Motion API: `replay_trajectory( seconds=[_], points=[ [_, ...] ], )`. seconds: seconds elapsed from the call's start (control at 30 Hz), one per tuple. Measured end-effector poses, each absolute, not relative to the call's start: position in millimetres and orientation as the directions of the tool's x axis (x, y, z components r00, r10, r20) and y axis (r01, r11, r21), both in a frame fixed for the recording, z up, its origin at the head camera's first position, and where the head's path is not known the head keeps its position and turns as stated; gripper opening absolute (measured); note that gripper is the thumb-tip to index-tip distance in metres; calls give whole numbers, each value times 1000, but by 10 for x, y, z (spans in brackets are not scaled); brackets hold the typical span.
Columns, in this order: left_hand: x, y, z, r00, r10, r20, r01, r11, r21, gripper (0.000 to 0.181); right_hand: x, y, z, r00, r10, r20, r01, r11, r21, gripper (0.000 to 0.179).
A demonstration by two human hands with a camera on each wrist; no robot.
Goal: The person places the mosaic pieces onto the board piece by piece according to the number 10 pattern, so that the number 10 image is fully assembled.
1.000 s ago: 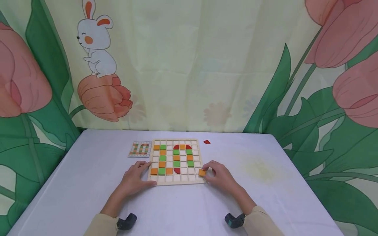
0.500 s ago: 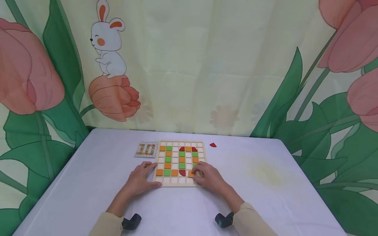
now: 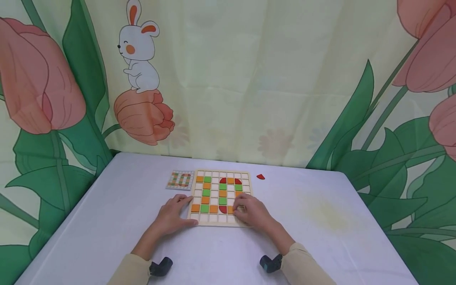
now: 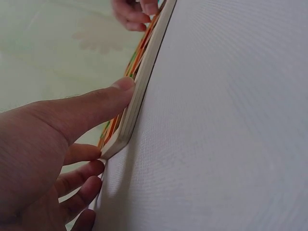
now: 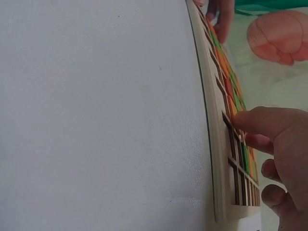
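A wooden grid board (image 3: 213,218) lies on the table, with orange and green square tiles and red quarter-round tiles set in several cells. My left hand (image 3: 172,215) rests along its left side; in the left wrist view the thumb (image 4: 103,102) lies straight on the front edge, and the other fingers are relaxed by the corner. Near the board's lower right, my right hand (image 3: 253,212) pinches an orange square tile (image 3: 230,209) at the cell beside the lower red tile (image 3: 223,209). The right thumb (image 5: 262,120) touches that tile in the right wrist view. My right fingers cover some cells.
A small pattern card (image 3: 179,180) with a coloured grid lies left of the board. One loose red quarter-round tile (image 3: 261,177) is beyond the board's upper right. White cloth (image 3: 313,213) covers the table, and a printed curtain (image 3: 228,79) hangs behind it.
My right hand has carried the orange tile left from the board's right edge to the cell beside the lower red tile. The left hand keeps its place on the board; the head view has shifted.
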State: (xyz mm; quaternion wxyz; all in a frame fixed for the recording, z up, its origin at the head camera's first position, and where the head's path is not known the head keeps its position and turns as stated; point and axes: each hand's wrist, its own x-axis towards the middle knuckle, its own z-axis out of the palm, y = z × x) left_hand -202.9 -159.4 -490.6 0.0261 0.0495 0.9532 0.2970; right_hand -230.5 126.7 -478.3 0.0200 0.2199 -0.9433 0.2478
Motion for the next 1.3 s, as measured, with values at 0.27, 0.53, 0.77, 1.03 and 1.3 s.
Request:
replay_trajectory(
  seconds=[0.27, 0.53, 0.77, 1.03, 1.3],
  points=[
    [-2021, -1582, -4897, -994, 108, -11, 84, 824, 560, 89, -2408, 1383, -4783, -945, -295, 142, -323, 771, -549, 10],
    [-2024, -1581, -4891, -994, 107, -11, 82, 822, 563, 90, -2627, 1553, -4777, -980, -158, 117, -197, 785, -588, 15],
    [-2033, -1578, -4902, -995, 95, -20, 67, 825, 562, 90, -2831, 1721, -4778, -987, -114, 113, -158, 815, -558, 25],
    [-2043, -1574, -4921, -996, 88, -13, 66, 827, 559, 89, -3079, 1891, -4840, -992, -55, 115, -106, 853, -511, 37],
    [-2030, -1561, -4910, -996, 84, -2, 68, 824, 563, 88, -3227, 1908, -4886, -994, -42, 101, -82, 898, -432, 49]
  ],
)
